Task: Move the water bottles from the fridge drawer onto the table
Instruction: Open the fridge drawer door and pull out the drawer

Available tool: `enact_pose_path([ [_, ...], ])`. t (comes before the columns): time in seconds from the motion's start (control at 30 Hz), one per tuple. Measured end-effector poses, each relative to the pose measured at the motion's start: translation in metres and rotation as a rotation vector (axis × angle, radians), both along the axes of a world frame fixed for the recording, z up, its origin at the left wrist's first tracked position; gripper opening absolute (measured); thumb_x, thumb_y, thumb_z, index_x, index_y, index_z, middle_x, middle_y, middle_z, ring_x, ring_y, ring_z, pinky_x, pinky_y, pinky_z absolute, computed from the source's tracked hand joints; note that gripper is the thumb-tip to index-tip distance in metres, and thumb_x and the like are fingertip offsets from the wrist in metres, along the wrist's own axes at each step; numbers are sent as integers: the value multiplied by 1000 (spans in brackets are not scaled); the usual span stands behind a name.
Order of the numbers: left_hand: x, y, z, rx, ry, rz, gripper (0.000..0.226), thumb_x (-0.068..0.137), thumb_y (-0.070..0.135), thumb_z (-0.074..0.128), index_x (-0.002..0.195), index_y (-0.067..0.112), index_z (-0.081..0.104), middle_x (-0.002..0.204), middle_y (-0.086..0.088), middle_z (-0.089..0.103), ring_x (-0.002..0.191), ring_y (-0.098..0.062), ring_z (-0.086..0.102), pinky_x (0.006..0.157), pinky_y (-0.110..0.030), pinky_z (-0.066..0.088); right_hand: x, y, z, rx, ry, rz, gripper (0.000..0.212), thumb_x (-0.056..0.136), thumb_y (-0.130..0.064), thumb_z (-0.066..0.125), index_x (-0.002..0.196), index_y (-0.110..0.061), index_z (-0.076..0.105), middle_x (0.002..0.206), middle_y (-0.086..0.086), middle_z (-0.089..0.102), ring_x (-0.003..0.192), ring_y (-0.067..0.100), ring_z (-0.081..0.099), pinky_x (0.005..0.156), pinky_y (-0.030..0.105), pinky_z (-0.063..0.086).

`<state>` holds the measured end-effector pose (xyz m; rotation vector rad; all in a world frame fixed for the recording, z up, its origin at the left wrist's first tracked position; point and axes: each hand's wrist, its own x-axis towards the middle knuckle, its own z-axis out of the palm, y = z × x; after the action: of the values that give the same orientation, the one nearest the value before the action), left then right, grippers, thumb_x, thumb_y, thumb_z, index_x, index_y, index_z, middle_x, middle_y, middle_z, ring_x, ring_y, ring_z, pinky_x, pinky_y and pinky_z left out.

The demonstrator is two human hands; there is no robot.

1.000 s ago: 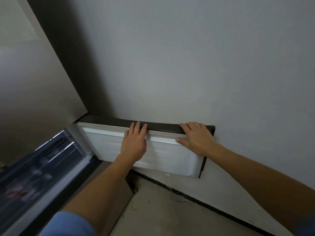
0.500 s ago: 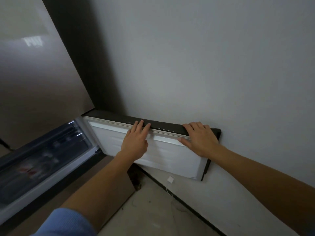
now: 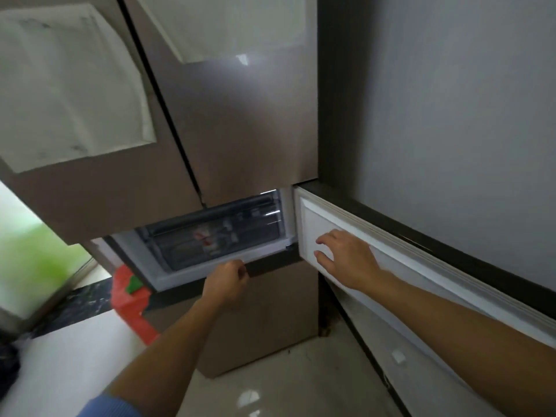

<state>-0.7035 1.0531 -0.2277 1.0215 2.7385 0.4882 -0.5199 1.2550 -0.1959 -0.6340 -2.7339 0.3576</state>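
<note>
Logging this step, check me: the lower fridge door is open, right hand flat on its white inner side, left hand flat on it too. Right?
Only the left hand is wrong: in the head view it grips the front edge of the fridge drawer, fingers curled, not on the door. The right hand does lie flat there.

Left hand (image 3: 227,279) curls; right hand (image 3: 346,260) lies flat, fingers (image 3: 329,238) spread.

No legible text, pale sheets (image 3: 72,85) on fridge doors (image 3: 240,121) blank or blurred, red marks (image 3: 203,237) in drawer (image 3: 177,251) unreadable
</note>
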Motion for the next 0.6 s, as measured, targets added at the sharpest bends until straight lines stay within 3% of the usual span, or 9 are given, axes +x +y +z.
enact_pose_path([
  [0.1,-48,-44,-16,38,-155,149,11,87,17,57,78,19,62,78,-4,64,74,-21,60,65,-29,43,-62,-22,-21,-241,-2,-33,30,93,-37,57,119,-22,59,111,-2,64,96,12,60,80,23,46],
  [0.23,-105,-80,-38,143,-345,302,17,88,13,57,72,10,62,69,-11,64,66,-26,62,65,-37,52,-138,-34,-53,-578,4,-118,24,92,-36,60,110,-21,63,99,-1,67,90,15,63,80,29,52],
  [0.3,-125,-85,-43,263,-478,397,20,92,10,55,73,7,60,68,-15,62,58,-23,59,57,-31,49,-169,-37,-63,-794,46,-193,16,92,-35,60,98,-21,64,97,3,67,89,19,65,80,33,53],
  [0.4,-154,-81,-46,518,-769,615,14,97,12,51,88,4,57,80,-20,59,60,-24,56,52,-27,46,-210,-34,-68,-1153,136,-352,24,96,-34,56,103,-12,61,96,10,67,83,21,65,76,37,55],
  [0.5,-184,-75,-59,704,-1004,780,21,98,20,45,106,3,56,88,-19,65,73,-29,63,63,-36,53,-243,-20,-78,-1414,260,-485,31,99,-33,49,118,-9,54,100,13,67,86,23,67,65,32,55],
  [0.6,-211,-60,-72,941,-1192,835,41,103,33,33,125,1,48,97,-19,62,82,-30,62,75,-40,51,-272,-1,-90,-1692,407,-566,34,101,-33,43,123,-8,53,103,16,66,88,26,68,63,34,54],
])
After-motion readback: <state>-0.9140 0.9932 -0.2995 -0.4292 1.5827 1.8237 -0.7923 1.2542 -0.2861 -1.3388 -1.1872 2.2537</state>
